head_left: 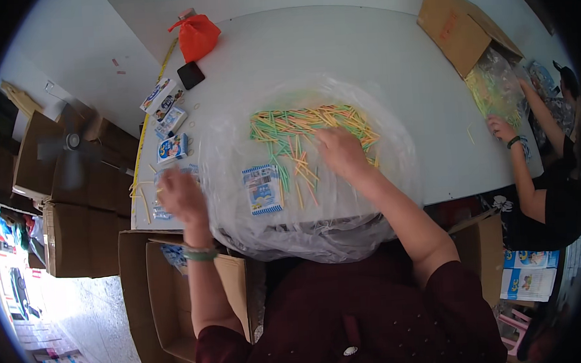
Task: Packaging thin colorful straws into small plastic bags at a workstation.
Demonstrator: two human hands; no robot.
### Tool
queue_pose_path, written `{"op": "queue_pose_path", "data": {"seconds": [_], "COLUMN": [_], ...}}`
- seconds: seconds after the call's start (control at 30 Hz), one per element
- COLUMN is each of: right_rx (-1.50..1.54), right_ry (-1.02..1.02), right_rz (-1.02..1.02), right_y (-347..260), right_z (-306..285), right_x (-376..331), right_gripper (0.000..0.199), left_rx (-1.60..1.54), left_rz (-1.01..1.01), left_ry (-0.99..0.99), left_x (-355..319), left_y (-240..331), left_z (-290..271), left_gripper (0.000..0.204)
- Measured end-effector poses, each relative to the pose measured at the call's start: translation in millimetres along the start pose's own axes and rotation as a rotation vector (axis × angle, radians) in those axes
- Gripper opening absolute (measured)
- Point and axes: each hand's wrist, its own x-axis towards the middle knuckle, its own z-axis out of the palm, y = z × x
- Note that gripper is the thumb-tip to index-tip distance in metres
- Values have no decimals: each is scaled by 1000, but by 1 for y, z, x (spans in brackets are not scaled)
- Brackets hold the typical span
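Note:
A pile of thin pastel sticks (313,120) in green, yellow and pink lies on a clear plastic sheet (226,142) spread over the table. My right hand (343,154) is over the near side of this pile, its fingers bent inward and closed; what they pinch is hidden. A blue and white packet (263,190) lies flat on the sheet, left of some loose sticks. At the table's left side, my left hand (183,197) is curled over blue and white packets (167,211), fingers closed; I cannot make out what is in them.
More small packs (172,148), a red bag (197,38) and a black box (191,75) line the left. Open cartons (135,288) stand below the table edge. At right, a co-worker's hands (501,128) reach to sticks spilling from a tipped carton (460,31).

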Motion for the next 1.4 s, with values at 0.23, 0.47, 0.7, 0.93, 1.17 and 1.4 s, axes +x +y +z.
{"op": "queue_pose_path", "data": {"seconds": [0.23,0.47,0.7,0.93,1.17,1.4], "right_rx": [-442,-605,-302,-227,890,673], "right_ry": [57,-294,-236,-36,-203,-62], "right_rz": [7,110,277,138,279,196], "right_y": [12,-1,36,33,7,-7], "right_z": [53,43,26,-8,9,19], "right_x": [68,97,89,51,-19,-46], "right_gripper": [22,26,22,21,21,17], "left_rx": [-865,-881,-908,-1098,-1210,-1160], "left_rz": [248,188,98,-57,-401,-260], "left_ry": [-498,-662,-600,-660,-255,-723], "left_x": [-31,-42,-40,-32,-6,-26], "left_y": [156,160,153,154,194,214], "left_z": [-42,-33,-38,-37,-35,-26], "left_gripper": [13,12,10,16,29,29]}}
